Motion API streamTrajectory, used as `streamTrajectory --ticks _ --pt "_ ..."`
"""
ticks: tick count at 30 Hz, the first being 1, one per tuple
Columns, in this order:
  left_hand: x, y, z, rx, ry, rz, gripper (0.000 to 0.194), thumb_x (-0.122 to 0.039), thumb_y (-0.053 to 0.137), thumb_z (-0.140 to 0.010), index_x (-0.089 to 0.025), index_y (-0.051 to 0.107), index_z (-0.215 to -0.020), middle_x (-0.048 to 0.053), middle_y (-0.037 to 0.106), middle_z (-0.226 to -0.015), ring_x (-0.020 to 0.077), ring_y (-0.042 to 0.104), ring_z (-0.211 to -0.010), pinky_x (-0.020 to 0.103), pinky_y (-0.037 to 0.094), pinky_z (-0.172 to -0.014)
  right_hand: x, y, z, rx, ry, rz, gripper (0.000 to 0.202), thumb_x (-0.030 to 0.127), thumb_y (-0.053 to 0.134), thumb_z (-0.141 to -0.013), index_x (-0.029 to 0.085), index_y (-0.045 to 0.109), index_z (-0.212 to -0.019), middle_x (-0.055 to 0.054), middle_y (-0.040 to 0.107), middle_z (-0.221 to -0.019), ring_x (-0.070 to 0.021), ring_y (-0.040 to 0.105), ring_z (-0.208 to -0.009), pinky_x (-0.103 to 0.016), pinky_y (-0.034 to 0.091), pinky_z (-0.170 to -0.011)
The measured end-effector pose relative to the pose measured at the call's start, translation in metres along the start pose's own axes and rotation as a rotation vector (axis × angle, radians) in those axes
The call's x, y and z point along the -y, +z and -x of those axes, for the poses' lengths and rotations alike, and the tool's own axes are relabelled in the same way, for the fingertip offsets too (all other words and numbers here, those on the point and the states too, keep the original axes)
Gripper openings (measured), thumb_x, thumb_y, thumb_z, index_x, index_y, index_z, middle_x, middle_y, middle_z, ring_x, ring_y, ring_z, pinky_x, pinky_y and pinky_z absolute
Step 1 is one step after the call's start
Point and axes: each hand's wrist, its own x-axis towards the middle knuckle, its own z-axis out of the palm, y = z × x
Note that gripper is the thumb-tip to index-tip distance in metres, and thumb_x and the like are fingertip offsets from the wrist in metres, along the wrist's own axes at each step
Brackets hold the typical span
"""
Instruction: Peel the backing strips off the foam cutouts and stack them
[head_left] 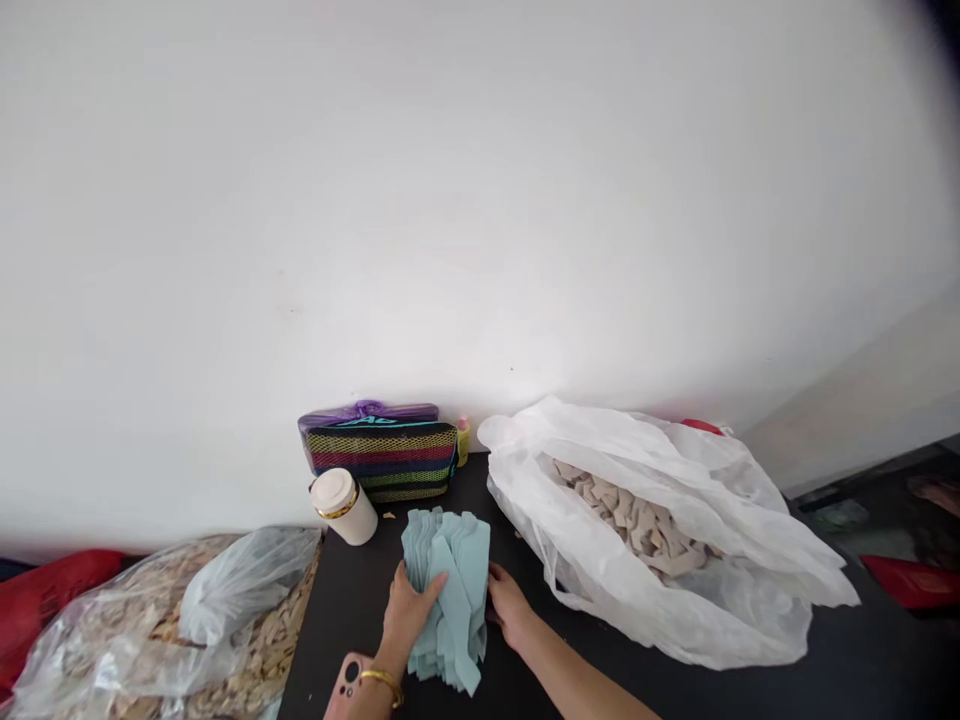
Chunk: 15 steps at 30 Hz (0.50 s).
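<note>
A pile of light blue flat cut pieces (459,560) lies on the black table (337,580), its pieces overlapping and fanned toward me. My left hand (410,608) grips the left side of the pile, thumb on top and fingers at its left edge. At the right edge is my right hand (508,603), its fingers against the side of the pile and partly hidden by it. A gold bracelet (384,683) circles my left wrist.
A pink phone (348,680) lies beside my left wrist. Behind stand a white lidded jar (352,515), a striped mesh bag (386,458) and a small yellow bottle (463,440). An open white sack (720,590) of beige pieces is at right, a clear bag (127,640) at left.
</note>
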Motion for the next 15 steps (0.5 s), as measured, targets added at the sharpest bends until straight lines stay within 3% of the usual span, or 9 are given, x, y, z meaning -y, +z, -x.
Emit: streamTrajectory --ticks 3,6,8,10,12,15 --pt "-0.009 -0.012 -0.016 -0.054 0.047 -0.053 0.101 -0.059 0.059 -0.076 0.0 0.021 -0.148 0.03 0.038 -0.15 0.037 0.038 -0.14 0.043 0.034 -0.112 0.011 0.015 -0.024 -0.007 -0.063 0.073 0.035 0.039 0.05 -0.087 0.02 0.06 -0.114 -0.008 0.072 -0.096 -0.0206 0.07 -0.084 -0.031 0.055 -0.067" --pt "-0.017 -0.011 0.0 -0.31 0.133 -0.257 0.084 -0.054 0.054 -0.082 -0.002 0.034 -0.145 0.028 0.034 -0.152 0.0407 0.034 -0.14 0.049 0.033 -0.111 0.015 0.011 -0.031 -0.065 -0.147 0.177 0.026 0.033 0.048 -0.088 0.019 0.065 -0.102 -0.007 0.072 -0.092 -0.0216 0.07 -0.083 -0.032 0.054 -0.068" --pt "-0.023 -0.003 0.018 -0.453 0.238 -0.378 0.067 -0.049 0.051 -0.085 -0.007 0.048 -0.137 0.023 0.042 -0.148 0.0392 0.038 -0.136 0.05 0.032 -0.111 0.016 -0.004 -0.025 -0.146 -0.219 0.27 0.023 0.029 0.048 -0.088 0.018 0.068 -0.09 -0.008 0.072 -0.089 -0.0249 0.069 -0.089 -0.034 0.053 -0.077" --pt "-0.029 0.005 0.034 -0.467 0.297 -0.445 0.056 -0.047 0.051 -0.086 -0.009 0.057 -0.127 0.019 0.056 -0.134 0.037 0.048 -0.127 0.05 0.035 -0.107 0.014 -0.025 -0.012 -0.237 -0.275 0.341 0.022 0.028 0.049 -0.089 0.019 0.07 -0.087 -0.008 0.073 -0.09 -0.0275 0.067 -0.097 -0.036 0.049 -0.089" --pt "-0.035 0.012 0.044 -0.426 0.262 -0.481 0.055 -0.047 0.052 -0.085 -0.01 0.059 -0.125 0.018 0.063 -0.12 0.0373 0.053 -0.119 0.051 0.039 -0.102 0.006 -0.05 0.008 -0.293 -0.362 0.433 0.025 0.026 0.048 -0.091 0.021 0.071 -0.097 -0.007 0.073 -0.101 -0.0268 0.065 -0.105 -0.036 0.045 -0.098" --pt "-0.042 0.016 0.046 -0.37 0.168 -0.475 0.061 -0.048 0.049 -0.086 -0.007 0.053 -0.131 0.02 0.064 -0.122 0.0386 0.053 -0.119 0.051 0.042 -0.099 -0.025 -0.085 0.039 -0.25 -0.602 0.811 0.031 0.02 0.044 -0.094 0.027 0.07 -0.11 -0.004 0.069 -0.124 -0.0254 0.061 -0.116 -0.039 0.041 -0.105"
